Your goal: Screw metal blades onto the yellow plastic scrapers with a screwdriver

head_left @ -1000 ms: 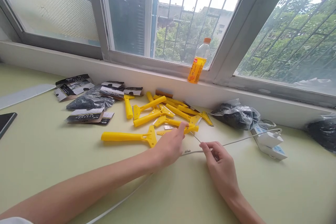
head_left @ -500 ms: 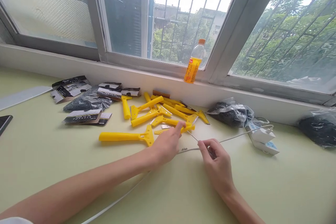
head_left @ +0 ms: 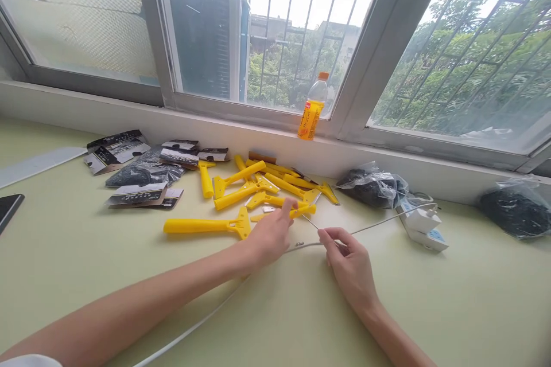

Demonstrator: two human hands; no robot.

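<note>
My left hand (head_left: 271, 236) reaches into a pile of yellow scrapers, its fingers closed on a yellow scraper (head_left: 303, 211) whose far end sticks out beyond them. My right hand (head_left: 349, 255) pinches a tool with a thin metal shaft (head_left: 310, 222), like a screwdriver; its handle is hidden in the palm. The shaft slants up and left to the held scraper. Small metal pieces (head_left: 299, 244), perhaps screws, lie between the hands. A larger yellow scraper (head_left: 202, 226) rests left of my left hand. Several more yellow scrapers (head_left: 235, 196) are heaped behind.
A white cable (head_left: 193, 330) runs beneath my left arm and past my right hand towards a power strip with a plug (head_left: 424, 221). Black-filled plastic bags (head_left: 372, 188) and card packaging (head_left: 138, 195) lie along the back. An orange drink bottle (head_left: 310, 117) stands by the window.
The view has shifted slightly, so everything right of centre appears a little further left. Both hands keep nearly the same pose, with the shaft still at the scraper.
</note>
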